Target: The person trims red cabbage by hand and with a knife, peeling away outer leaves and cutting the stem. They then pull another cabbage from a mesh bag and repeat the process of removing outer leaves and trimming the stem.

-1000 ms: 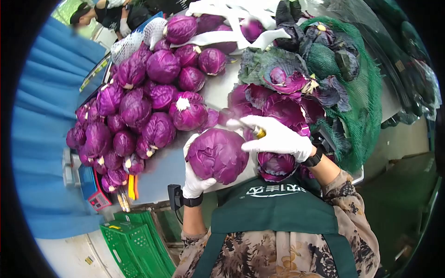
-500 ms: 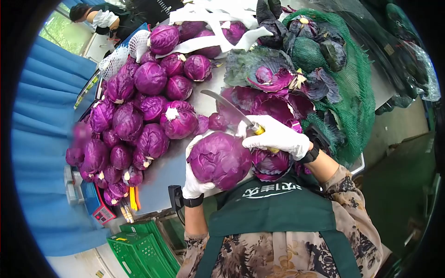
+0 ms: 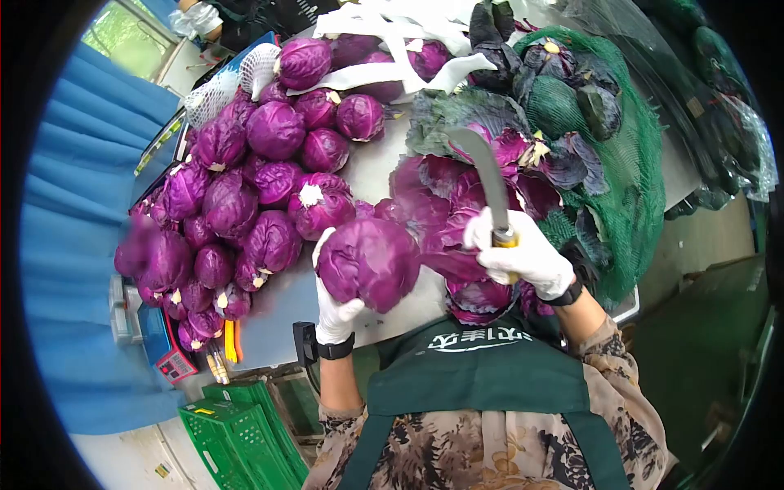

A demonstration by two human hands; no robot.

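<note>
My left hand (image 3: 333, 310), in a white glove, is wrapped around the left and lower side of a round purple cabbage (image 3: 371, 263). My right hand (image 3: 527, 255), gloved as well, grips the yellow handle of a curved knife (image 3: 492, 178). The blade points up and away from me, apart from the cabbage. Loose purple outer leaves (image 3: 425, 196) lie on the table beyond and between both hands. Below the right hand, more cut leaves (image 3: 480, 300) rest against the apron.
A large pile of purple cabbages (image 3: 233, 204) covers the left side of the metal table (image 3: 282, 322). On the right sits a green mesh sack (image 3: 633, 180) with dark-leaved cabbages. White foam strips (image 3: 384, 73) lie at the back. Green crates (image 3: 233, 433) stand below left.
The right hand has drawn away to the right with the knife, whose blade now stands more upright. My left hand and the cabbage have shifted slightly left and up. A leaf now lies between the hands.
</note>
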